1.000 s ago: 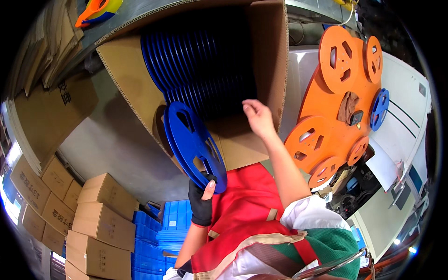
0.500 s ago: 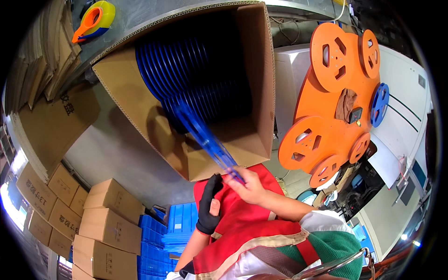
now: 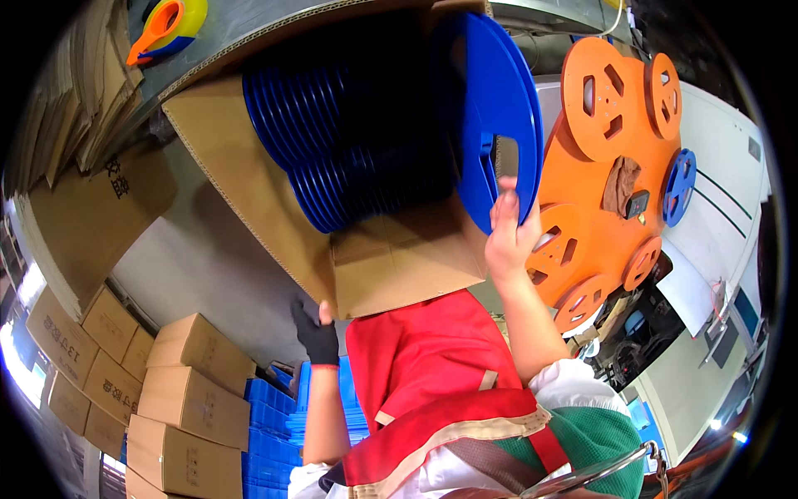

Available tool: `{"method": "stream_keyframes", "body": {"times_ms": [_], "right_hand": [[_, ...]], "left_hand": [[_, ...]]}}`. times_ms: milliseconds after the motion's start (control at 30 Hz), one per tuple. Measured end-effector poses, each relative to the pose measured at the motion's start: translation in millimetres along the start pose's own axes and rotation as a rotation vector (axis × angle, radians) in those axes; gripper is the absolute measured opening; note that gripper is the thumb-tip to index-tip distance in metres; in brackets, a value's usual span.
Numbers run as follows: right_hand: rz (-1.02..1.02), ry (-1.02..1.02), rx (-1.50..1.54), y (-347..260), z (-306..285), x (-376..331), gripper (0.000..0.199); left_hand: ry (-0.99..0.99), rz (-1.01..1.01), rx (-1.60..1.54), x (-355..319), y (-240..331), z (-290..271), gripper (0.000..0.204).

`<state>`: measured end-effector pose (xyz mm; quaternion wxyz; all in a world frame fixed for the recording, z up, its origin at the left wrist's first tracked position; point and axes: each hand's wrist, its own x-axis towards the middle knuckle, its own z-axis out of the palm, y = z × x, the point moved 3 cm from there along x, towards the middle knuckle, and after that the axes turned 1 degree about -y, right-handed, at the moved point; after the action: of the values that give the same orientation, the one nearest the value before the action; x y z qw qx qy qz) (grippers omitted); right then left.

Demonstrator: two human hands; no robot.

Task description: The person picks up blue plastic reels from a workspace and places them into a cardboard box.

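My right hand (image 3: 513,237) is closed on the lower rim of a blue plastic reel (image 3: 503,87), held upright at the right side of the open cardboard box (image 3: 399,266). Its thumb and fingers pinch the flange near a cut-out. Inside the box, many blue reels (image 3: 332,195) stand on edge in two rows; the deeper part is dark. My left hand (image 3: 317,334), in a black glove with a bare thumb tip, is beside the box's near left corner. Its thumb and fingers are apart, with nothing seen between them; whether it touches the cardboard I cannot tell.
Right of the box is an orange rotary plate (image 3: 594,224) carrying several orange reels and one blue reel, with a brown cloth (image 3: 619,185) on it. Closed cartons (image 3: 195,407) and blue crates (image 3: 270,424) are stacked lower left. A tape dispenser (image 3: 170,29) lies far left beside flattened cardboard (image 3: 66,100).
The blue reel in my right hand has moved from the box's near opening up and right, turning its flat side into view. My left hand has moved left, away from the right.
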<state>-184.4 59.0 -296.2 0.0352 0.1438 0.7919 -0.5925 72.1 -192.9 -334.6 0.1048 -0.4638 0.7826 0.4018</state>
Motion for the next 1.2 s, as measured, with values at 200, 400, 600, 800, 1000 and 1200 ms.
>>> {"method": "stream_keyframes", "body": {"times_ms": [200, 400, 600, 800, 1000, 1200], "right_hand": [[0.102, -0.148, 0.264, 1.4, 35.2, 38.5, 0.027], [0.12, -0.156, 0.232, 21.2, 44.9, 42.5, 0.032], [0.219, -0.175, 0.149, 44.6, 47.3, 42.7, 0.04], [-0.104, -0.057, -0.16, 28.2, 18.2, 8.9, 0.035], [0.163, 0.088, -0.222, 80.8, -51.6, -69.6, 0.017], [0.879, -0.279, -0.494, 156.3, -88.2, -169.6, 0.051]], "left_hand": [[-0.152, 0.037, -0.226, 18.2, 13.8, 10.4, 0.046], [-0.137, 0.029, -0.153, 13.4, -5.6, 13.1, 0.047], [-0.108, 0.093, -0.068, 14.3, -7.2, 11.1, 0.045], [-0.14, 0.179, 0.217, 42.0, 10.2, -14.9, 0.025], [-0.088, 0.281, 0.634, 113.5, 63.9, -33.9, 0.034], [-0.092, 0.103, 0.811, 178.8, 128.0, -34.6, 0.056]]}}
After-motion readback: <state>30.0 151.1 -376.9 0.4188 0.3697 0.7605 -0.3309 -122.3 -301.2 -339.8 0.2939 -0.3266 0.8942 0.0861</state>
